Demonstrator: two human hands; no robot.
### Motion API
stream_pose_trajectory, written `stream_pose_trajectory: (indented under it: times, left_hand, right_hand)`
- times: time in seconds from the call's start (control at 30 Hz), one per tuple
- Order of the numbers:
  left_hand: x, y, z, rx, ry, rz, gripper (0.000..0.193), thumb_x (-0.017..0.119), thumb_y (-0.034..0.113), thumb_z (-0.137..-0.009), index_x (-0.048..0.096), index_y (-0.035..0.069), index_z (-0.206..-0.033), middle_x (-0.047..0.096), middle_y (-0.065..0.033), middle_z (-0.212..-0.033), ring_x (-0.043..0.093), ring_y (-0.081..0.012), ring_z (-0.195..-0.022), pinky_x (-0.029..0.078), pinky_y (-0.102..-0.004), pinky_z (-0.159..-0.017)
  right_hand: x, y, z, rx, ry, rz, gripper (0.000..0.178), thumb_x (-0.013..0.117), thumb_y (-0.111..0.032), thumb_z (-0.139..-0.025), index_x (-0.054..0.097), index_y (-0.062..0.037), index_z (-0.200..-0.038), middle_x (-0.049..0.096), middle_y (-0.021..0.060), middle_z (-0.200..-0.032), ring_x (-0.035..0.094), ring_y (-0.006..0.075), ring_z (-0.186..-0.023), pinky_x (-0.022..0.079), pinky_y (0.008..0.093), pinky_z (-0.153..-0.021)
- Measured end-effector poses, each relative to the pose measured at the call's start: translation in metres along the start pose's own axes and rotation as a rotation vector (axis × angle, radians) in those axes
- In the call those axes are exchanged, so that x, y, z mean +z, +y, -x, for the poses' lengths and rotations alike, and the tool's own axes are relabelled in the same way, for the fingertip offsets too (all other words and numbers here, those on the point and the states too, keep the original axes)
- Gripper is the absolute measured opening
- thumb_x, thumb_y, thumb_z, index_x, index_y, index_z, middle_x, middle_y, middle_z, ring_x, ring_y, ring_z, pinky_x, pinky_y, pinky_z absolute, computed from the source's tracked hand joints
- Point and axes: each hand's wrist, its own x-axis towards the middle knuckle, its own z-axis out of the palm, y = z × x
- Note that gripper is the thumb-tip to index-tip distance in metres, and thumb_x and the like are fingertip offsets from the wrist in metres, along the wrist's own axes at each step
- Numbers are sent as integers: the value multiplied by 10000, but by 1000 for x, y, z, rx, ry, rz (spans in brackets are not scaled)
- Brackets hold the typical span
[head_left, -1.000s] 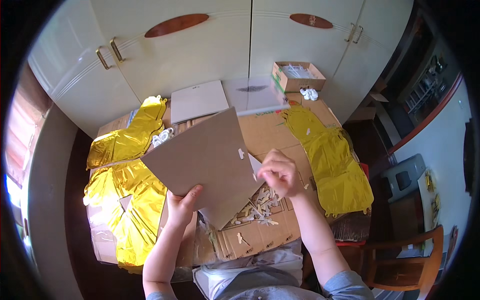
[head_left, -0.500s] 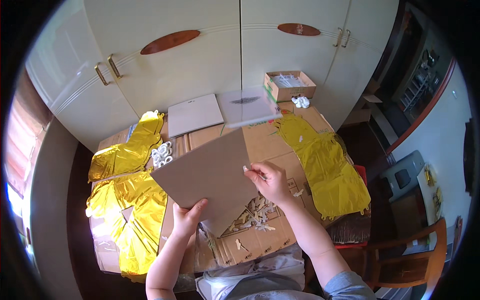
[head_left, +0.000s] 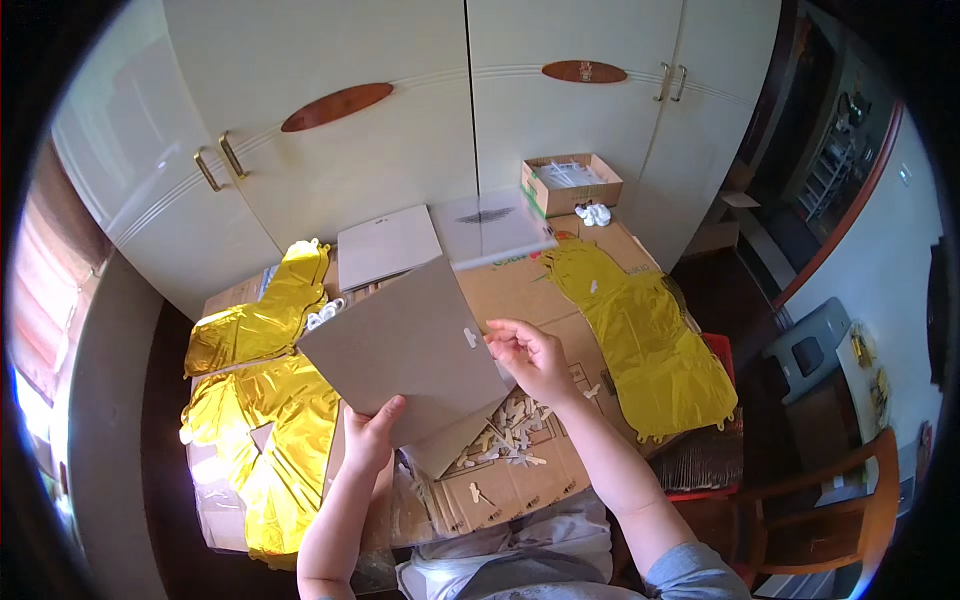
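Note:
A grey-brown cardboard sheet (head_left: 395,345) is tilted over the near middle of the table, my left hand (head_left: 372,432) gripping its lower edge with the thumb on top. A small hang-hole shape (head_left: 470,338) shows light near its right edge. Just right of that edge is my right hand (head_left: 530,360), fingers apart, with nothing visible in them. Below it lies a loose pile of small die-cut cardboard scraps (head_left: 518,425), partly covered by the sheet. A single scrap (head_left: 480,493) lies closer to me.
Shiny gold foil sheets (head_left: 270,430) cover the table's left side; a yellow foil piece (head_left: 655,350) lies right. Behind are a grey board (head_left: 388,245), clear plastic sheets (head_left: 490,230), a carton of white sticks (head_left: 572,185) and white rings (head_left: 325,314). A wooden chair (head_left: 830,510) stands right.
My right fingers, pinched at the sheet's edge before, have opened and come away from it. The hang-hole shape now shows in full. The sheet has shifted slightly left.

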Motion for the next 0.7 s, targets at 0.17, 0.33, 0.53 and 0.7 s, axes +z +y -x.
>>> stream_pose_trajectory:
  times: [0.17,0.33,0.53,0.7]
  left_hand:
    - [-5,-5,2,-56,-73,-20,292,608,70,-784,518,9,-1056,575,-75,-1000,522,-157,-972,411,-311,-844]
    - [-16,29,-10,-113,-277,-293,168,532,124,-850,550,1,-963,582,-28,-816,538,-87,-776,434,-224,-657]
    - [-14,72,-25,-259,-260,-342,109,546,121,-834,569,15,-832,568,-25,-636,485,-91,-427,374,-195,-405]
    - [-47,49,-121,-144,113,239,95,559,87,-822,510,11,-850,526,-37,-686,482,-94,-504,386,-174,-388]
  right_hand:
    - [0,1,0,30,-54,208,180,599,-178,-826,559,-11,-772,501,-22,-585,412,39,-517,316,200,-460]
    - [-14,12,-4,145,-105,1,244,601,-229,-828,556,-15,-721,401,-54,-529,335,33,-506,285,206,-453]
    - [-14,3,-3,256,39,-97,246,569,-254,-850,620,-13,-835,560,-29,-695,442,19,-605,376,182,-555]
    - [-23,1,-14,301,274,-245,223,487,-223,-884,569,-51,-1001,580,28,-839,492,56,-651,389,177,-576]
